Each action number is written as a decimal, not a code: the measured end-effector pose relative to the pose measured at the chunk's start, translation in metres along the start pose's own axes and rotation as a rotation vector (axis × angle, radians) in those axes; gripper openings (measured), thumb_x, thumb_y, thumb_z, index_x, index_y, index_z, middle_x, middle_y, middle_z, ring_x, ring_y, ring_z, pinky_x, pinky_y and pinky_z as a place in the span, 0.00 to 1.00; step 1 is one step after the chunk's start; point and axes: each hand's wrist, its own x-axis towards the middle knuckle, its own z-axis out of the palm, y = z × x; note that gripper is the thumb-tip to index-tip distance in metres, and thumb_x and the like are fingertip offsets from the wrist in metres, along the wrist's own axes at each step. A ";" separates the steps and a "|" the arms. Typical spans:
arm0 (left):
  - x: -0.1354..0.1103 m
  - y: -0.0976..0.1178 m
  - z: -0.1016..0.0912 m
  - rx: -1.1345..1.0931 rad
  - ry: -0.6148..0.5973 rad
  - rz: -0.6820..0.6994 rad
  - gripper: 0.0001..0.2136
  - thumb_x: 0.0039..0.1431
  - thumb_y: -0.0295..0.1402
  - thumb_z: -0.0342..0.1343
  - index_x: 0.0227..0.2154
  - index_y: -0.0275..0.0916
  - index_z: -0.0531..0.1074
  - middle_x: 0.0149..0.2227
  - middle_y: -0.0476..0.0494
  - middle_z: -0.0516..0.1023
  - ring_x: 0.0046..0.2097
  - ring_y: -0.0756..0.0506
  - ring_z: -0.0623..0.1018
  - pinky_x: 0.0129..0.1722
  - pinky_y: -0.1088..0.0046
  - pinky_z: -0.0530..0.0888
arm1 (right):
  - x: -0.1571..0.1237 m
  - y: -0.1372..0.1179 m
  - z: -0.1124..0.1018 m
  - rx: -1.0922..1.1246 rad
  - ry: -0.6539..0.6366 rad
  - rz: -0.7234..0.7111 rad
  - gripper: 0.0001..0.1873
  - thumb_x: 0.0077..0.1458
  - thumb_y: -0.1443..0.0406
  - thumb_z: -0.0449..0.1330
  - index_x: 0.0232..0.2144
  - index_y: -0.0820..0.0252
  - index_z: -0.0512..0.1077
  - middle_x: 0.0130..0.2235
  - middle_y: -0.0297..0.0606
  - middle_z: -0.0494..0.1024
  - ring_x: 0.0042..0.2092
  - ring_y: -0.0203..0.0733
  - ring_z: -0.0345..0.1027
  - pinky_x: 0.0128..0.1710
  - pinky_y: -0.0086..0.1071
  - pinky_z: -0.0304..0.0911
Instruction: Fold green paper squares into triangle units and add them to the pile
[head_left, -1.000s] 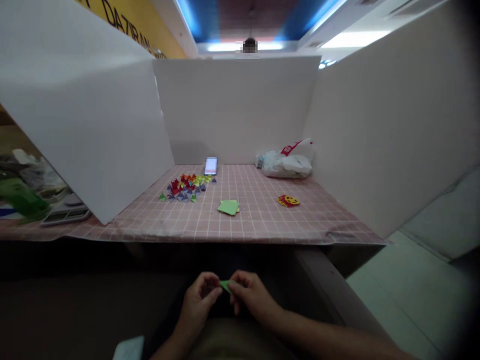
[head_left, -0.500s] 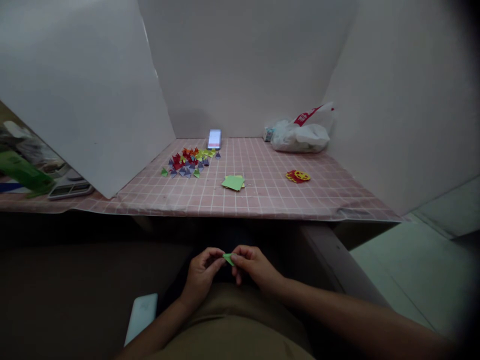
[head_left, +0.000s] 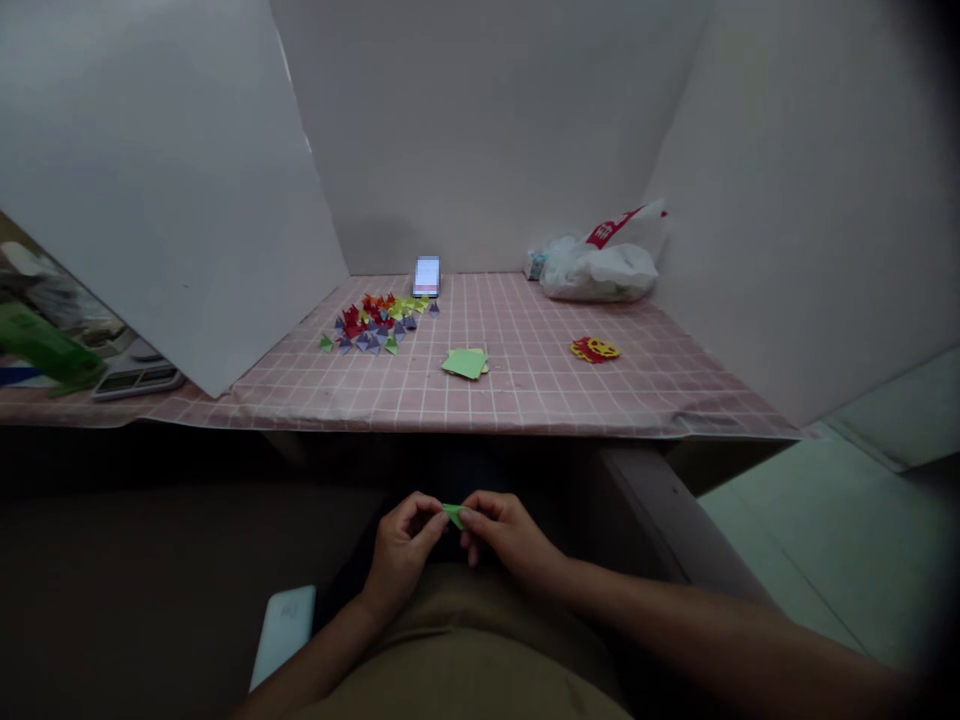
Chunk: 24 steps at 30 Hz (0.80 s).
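A small folded piece of green paper (head_left: pixel 453 513) is pinched between my two hands, above my lap and below the table's front edge. My left hand (head_left: pixel 405 540) grips its left end between thumb and fingertips. On the other side my right hand (head_left: pixel 504 530) holds it by thumb and forefinger, hiding part of it. Straight ahead on the table lies a stack of square paper sheets (head_left: pixel 466 363), green on top with yellow showing beneath. Farther left stands a cluster of small folded paper pieces (head_left: pixel 375 322) in red, orange, yellow, purple and green.
On the pink checked table (head_left: pixel 525 400) are an upright phone (head_left: pixel 427 276), a white plastic bag (head_left: pixel 600 268) and red and yellow cut-out pieces (head_left: pixel 595 348). White panels (head_left: pixel 495 140) surround it. A scale (head_left: pixel 139 380) sits far left; a white flat object (head_left: pixel 283 635) lies by my left arm.
Both hands still pinch the green paper, which is turned slightly between the fingertips. The whole view has shifted a little; nothing on the table has moved.
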 end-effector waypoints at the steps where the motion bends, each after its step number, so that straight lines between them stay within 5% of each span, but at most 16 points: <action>1: 0.000 -0.001 0.000 0.018 0.004 0.029 0.05 0.57 0.32 0.58 0.28 0.38 0.73 0.27 0.50 0.73 0.30 0.49 0.72 0.31 0.75 0.69 | 0.000 0.000 0.000 -0.004 -0.003 0.005 0.20 0.50 0.50 0.63 0.26 0.63 0.70 0.22 0.31 0.73 0.19 0.31 0.65 0.21 0.26 0.57; 8: 0.000 -0.001 -0.002 0.095 0.017 0.245 0.04 0.59 0.28 0.56 0.28 0.39 0.72 0.38 0.43 0.77 0.41 0.45 0.77 0.41 0.69 0.72 | 0.001 0.004 -0.001 -0.009 -0.037 0.025 0.21 0.49 0.49 0.63 0.25 0.62 0.69 0.21 0.30 0.73 0.19 0.31 0.65 0.21 0.26 0.58; 24: 0.001 0.003 -0.003 -0.041 -0.024 0.052 0.05 0.57 0.30 0.57 0.25 0.38 0.71 0.33 0.44 0.77 0.36 0.46 0.76 0.37 0.72 0.72 | 0.000 0.000 0.000 -0.077 -0.039 0.014 0.21 0.50 0.49 0.63 0.25 0.62 0.71 0.23 0.31 0.73 0.20 0.32 0.66 0.22 0.26 0.58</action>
